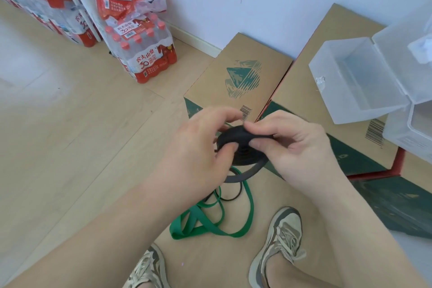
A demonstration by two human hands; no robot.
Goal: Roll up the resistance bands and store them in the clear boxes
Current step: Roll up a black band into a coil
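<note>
A black resistance band (pixel 236 140), wound into a flat coil, is held between both hands at mid-frame above the floor. My left hand (pixel 198 145) grips the coil's left side, thumb on its face. My right hand (pixel 287 145) pinches the coil's upper right edge. The band's loose tail hangs down in a loop below the coil. A green resistance band (pixel 210 220) lies tangled on the floor beneath, with a thin black band (pixel 233 196) across it. An open clear box (pixel 357 82) stands on a cardboard carton at the right, with nothing inside.
Two cardboard cartons (pixel 233 77) lie against the white wall. A second clear box (pixel 411 131) sits at the right edge. Shrink-wrapped packs of water bottles (pixel 142 54) stand at the back left. My two shoes (pixel 280 241) are on the floor below.
</note>
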